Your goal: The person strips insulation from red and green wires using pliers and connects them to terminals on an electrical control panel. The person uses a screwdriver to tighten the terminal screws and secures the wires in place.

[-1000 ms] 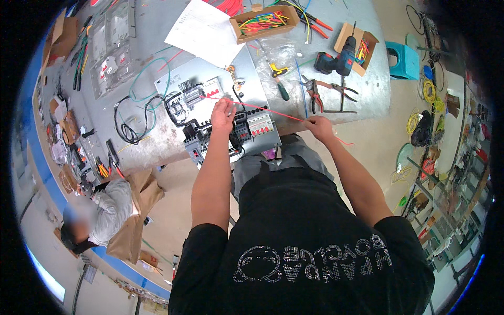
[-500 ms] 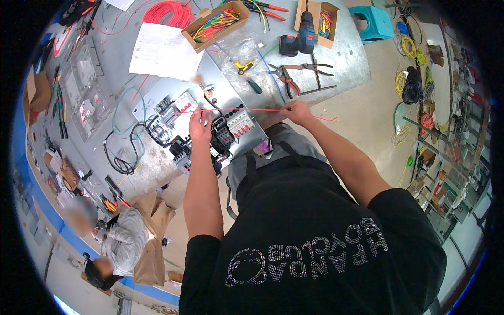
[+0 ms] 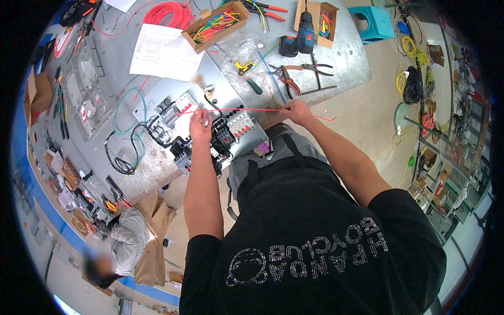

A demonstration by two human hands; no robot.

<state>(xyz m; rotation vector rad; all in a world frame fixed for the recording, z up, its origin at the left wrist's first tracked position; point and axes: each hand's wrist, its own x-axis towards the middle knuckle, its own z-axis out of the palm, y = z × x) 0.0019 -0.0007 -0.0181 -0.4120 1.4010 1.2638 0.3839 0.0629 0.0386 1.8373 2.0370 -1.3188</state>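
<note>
A thin red wire (image 3: 241, 109) is stretched almost straight across a metal mounting plate (image 3: 216, 73). My left hand (image 3: 200, 127) pinches it near its left end, above the plate. Its fingers are partly curled, palm up. Closed round the wire further right is my right hand (image 3: 297, 112), past the plate's edge; the loose end trails beyond it. On the plate sit a white circuit breaker (image 3: 186, 104) with red switches, another breaker row (image 3: 242, 126), a terminal strip (image 3: 165, 116) and black components joined by black cables.
Pliers (image 3: 286, 79), a cordless drill (image 3: 305, 39), a screwdriver (image 3: 254, 85) and a yellow-handled tool (image 3: 243, 67) lie behind the plate. Further back are a paper sheet (image 3: 157, 52), a red wire coil (image 3: 168, 16) and a cardboard box (image 3: 220, 26) of coloured pieces. A co-worker (image 3: 128, 241) sits lower left.
Both my hands and the red wire stay almost where they were. The co-worker at lower left has shifted, with head and hands in a different position.
</note>
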